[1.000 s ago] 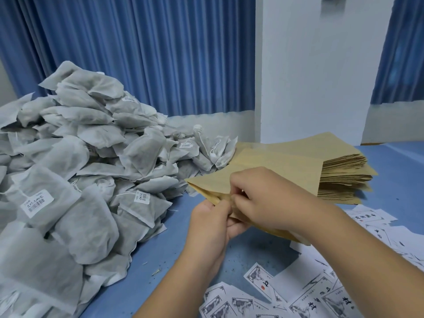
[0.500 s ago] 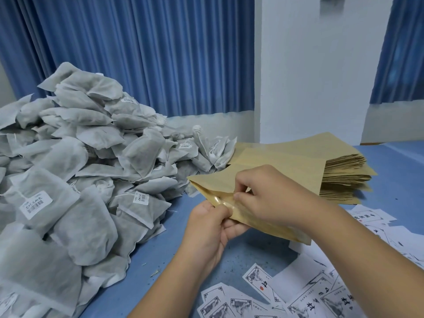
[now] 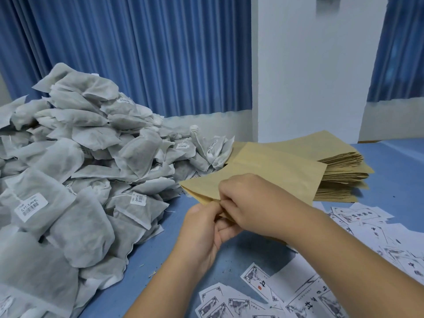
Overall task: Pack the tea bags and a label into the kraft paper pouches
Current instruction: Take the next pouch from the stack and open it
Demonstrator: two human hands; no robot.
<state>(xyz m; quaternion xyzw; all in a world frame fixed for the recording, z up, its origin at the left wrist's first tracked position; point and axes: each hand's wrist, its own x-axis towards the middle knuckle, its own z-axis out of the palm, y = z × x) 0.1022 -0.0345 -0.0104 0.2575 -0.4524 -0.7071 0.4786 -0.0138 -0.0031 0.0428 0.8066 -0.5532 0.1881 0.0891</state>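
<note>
A pleated blue curtain [image 3: 137,53] fills the back of the room on the left; a white pillar [image 3: 309,76] stands right of it, with more blue curtain past it at the far right; a pale wall band [image 3: 206,122] runs below the curtain. The blue surface [image 3: 394,171] reaches back to that band and to the pillar's foot. The tea bags [image 3: 75,171], grey-white and some with barcode stickers, lie in a tall heap over the whole left side, sloping down to the middle; its far tip touches the pouch stack [image 3: 339,171], which sits at centre right just before the pillar. Labels [image 3: 257,278], white with black print, lie scattered flat across the near right, from beside the stack down to the near edge of view. Bare blue shows in a strip between the heap and the labels, running under the hands, and in a patch right of the stack. One pouch [image 3: 275,173] is held above that strip, tilted, its far end overlapping the stack in view. The left hand [image 3: 202,230] and right hand [image 3: 252,203] are together, fingertips meeting, both pinching the pouch's near edge; whether its mouth is parted cannot be told.
</note>
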